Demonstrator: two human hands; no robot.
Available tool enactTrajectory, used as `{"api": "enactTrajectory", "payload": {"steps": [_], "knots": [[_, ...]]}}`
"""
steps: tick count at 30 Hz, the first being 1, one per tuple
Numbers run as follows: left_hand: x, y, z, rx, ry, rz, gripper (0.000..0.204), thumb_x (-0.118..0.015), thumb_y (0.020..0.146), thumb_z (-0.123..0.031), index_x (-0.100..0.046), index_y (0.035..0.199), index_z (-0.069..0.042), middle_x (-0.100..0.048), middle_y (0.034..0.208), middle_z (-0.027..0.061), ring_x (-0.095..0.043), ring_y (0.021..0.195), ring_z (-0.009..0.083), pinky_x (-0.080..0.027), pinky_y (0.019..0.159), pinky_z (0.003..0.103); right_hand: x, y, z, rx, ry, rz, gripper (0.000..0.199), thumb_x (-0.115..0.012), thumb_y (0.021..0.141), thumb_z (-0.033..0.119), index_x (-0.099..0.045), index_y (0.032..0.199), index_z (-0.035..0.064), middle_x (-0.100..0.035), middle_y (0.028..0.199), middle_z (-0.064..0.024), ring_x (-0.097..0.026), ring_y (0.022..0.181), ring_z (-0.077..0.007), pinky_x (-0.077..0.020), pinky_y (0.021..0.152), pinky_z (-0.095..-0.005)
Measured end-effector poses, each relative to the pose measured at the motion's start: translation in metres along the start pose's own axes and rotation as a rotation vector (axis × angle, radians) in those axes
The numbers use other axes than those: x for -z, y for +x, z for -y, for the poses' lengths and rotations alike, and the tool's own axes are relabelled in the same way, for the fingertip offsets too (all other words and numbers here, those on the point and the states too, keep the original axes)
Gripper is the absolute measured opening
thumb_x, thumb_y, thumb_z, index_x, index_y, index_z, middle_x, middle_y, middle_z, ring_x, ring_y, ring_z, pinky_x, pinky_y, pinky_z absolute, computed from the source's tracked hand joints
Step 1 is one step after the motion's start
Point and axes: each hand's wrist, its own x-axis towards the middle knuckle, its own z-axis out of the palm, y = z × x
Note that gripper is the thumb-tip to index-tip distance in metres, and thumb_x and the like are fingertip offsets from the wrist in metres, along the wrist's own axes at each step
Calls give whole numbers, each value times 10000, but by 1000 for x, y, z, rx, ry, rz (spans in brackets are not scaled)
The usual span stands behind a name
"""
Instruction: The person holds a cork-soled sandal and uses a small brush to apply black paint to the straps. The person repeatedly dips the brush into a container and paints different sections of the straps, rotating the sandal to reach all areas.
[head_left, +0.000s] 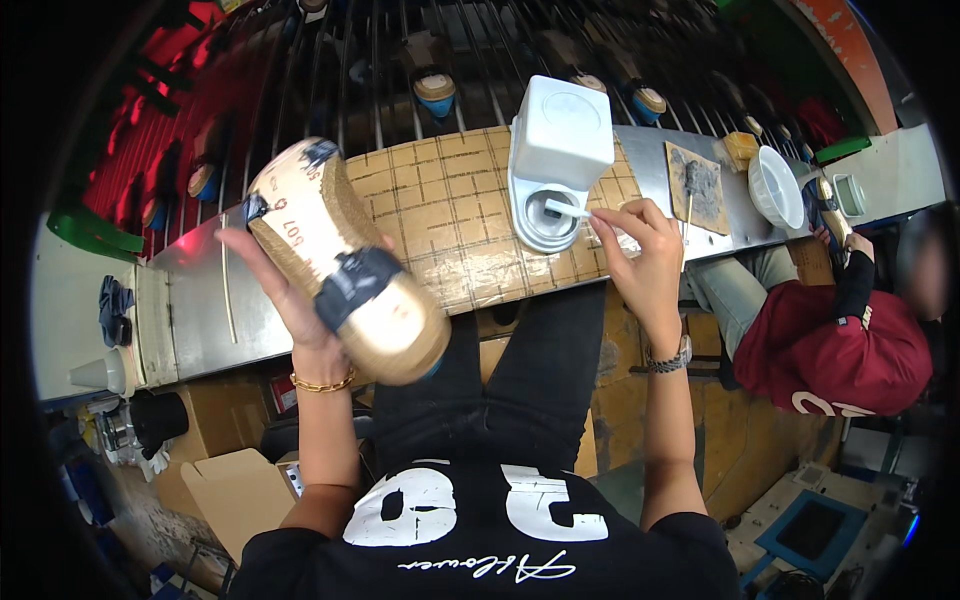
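Note:
My left hand (290, 305) is wrapped around a shoe upper on a last (325, 235), tilted with its underside toward me. That underside is pale with printed marks, the sides are tan, and dark tape-like patches lie at the tip and across the middle. Between thumb and fingers, my right hand (645, 262) pinches the thin white handle of a brush (569, 209). The other end of the brush sits in the round cup of a white glue pot (563, 125), whose square tank rises behind the cup. The brush's tip is hidden inside the cup.
A cardboard-covered mat (430, 200) lies on the metal bench. Beyond it, rollers carry several lasted shoes (435, 92). To the right are a stained board (697, 188), a white bowl (776, 188) and a seated co-worker in maroon (830, 345) handling a shoe. A thin stick (228, 285) lies left.

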Motion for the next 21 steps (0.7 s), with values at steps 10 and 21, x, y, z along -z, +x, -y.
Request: {"api": "enactTrajectory", "payload": {"steps": [10,21], "knots": [[13,6,39,367,-117,397,1040,-274,899,-848,-317,1488,7,-558,1229,312,-672,689,325,-616,543,425,-2,-1,-17,-561,666,336,246,-696,966,214,-756,995,-23,-648,814,22,-483,715,-33,-392,632,-224],[-25,-23,49,259,455,491,898,-184,1010,-710,-401,1477,26,-594,1356,219,-628,1217,250,-532,1021,375,64,37,58,145,345,-229,290,-828,711,-43,-806,978,68,-661,886,-53,-623,819,-147,-484,707,-266]]}}
